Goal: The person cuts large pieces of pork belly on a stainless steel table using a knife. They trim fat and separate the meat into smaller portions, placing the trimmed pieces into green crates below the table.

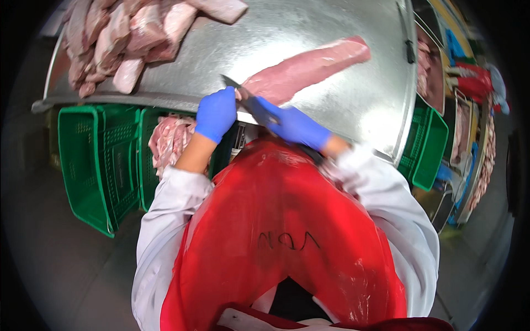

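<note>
Your meat strip (312, 69) lies slantwise on the worktop (364, 105), near end by its front edge, seemingly for easy reach, your right hand's (298, 126) fingers wrapping the knife (251, 103), your left hand's (216, 113) curled tight, around what I cannot tell.

My L hand (216, 115) sits at approx. 11 o'clock, blue-gloved, fingers curled in fist-like. My R hand (299, 127), gloved too, is at approx. 1, fingers wrapped in a grip, aimed at 10. Hands close tog. but apart. L wrist (196, 155) & R wrist (334, 147) bare; L elbow (149, 234) bent at 8, R elbow (417, 229) at 4.
</note>
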Available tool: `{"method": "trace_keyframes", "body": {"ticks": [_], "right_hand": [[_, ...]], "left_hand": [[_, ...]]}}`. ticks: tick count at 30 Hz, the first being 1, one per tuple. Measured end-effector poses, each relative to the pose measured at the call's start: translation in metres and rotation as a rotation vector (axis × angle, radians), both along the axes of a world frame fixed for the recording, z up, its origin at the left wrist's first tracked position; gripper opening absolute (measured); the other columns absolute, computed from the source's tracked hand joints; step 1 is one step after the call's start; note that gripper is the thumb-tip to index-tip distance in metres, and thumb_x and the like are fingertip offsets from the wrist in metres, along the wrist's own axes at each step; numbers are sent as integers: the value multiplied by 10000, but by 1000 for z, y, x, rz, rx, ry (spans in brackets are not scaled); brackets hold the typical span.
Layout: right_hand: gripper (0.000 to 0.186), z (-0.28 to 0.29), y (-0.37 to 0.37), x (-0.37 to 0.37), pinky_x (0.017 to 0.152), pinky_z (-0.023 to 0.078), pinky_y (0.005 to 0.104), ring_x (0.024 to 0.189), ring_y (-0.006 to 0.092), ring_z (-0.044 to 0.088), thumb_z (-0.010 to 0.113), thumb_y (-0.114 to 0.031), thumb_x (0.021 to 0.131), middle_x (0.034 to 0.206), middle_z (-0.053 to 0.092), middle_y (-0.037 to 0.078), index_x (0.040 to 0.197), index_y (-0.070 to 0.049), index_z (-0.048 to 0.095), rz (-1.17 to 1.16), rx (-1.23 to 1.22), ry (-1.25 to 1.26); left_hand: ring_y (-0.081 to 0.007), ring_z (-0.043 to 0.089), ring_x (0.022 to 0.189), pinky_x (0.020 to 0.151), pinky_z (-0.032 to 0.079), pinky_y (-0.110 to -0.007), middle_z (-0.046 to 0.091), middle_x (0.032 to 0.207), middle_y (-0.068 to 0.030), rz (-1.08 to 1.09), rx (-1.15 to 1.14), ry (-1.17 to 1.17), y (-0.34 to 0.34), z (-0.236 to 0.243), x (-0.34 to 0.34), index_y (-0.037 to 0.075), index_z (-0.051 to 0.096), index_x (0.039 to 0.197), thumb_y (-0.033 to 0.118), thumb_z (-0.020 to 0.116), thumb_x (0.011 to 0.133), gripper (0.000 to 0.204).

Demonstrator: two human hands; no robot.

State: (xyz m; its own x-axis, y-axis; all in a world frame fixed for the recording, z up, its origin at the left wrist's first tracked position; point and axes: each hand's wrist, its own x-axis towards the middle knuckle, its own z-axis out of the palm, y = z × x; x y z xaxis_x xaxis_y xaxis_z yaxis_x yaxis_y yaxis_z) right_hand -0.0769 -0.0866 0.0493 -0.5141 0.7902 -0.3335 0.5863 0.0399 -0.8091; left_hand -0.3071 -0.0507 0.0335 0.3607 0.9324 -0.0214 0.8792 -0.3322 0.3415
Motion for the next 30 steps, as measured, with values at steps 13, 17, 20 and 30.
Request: {"method": "trace_keyframes", "body": {"ticks": [13, 17, 20, 30], "right_hand": [[726, -42, 65, 226, 589, 530, 299, 624, 123, 624, 583, -100, 923, 809, 668, 80, 1558, -246, 261, -903, 97, 82], [762, -69, 102, 291, 536, 530, 292, 583, 132, 612, 551, -37, 912, 801, 656, 90, 1568, -230, 215, -1193, 113, 108], [787, -60, 98, 288, 519, 528, 306, 578, 133, 610, 539, -41, 915, 790, 650, 93, 1578, -233, 161, -1278, 89, 170], [819, -66, -15, 345, 469, 489, 265, 555, 83, 576, 571, 3, 902, 771, 637, 62, 1579, -209, 162, -1297, -109, 314]], "left_hand": [[-405, 599, 1081, 952, 469, -490, 630, 1179, -236, -268, -320, 534, -11, 19, -109, 33, 599, 1226, 308, 671, 849, 472], [-411, 569, 1158, 1007, 443, -478, 604, 1242, -253, -290, -70, 53, 107, -23, 52, -15, 582, 1251, 375, 657, 884, 541], [-315, 627, 1141, 982, 488, -391, 615, 1247, -220, -282, -145, -271, 187, -52, 215, -22, 544, 1303, 333, 701, 870, 581], [-335, 661, 1017, 892, 512, -381, 686, 1099, -231, -818, -509, 426, 307, -59, 462, -9, 681, 1122, 421, 684, 693, 608]]}}
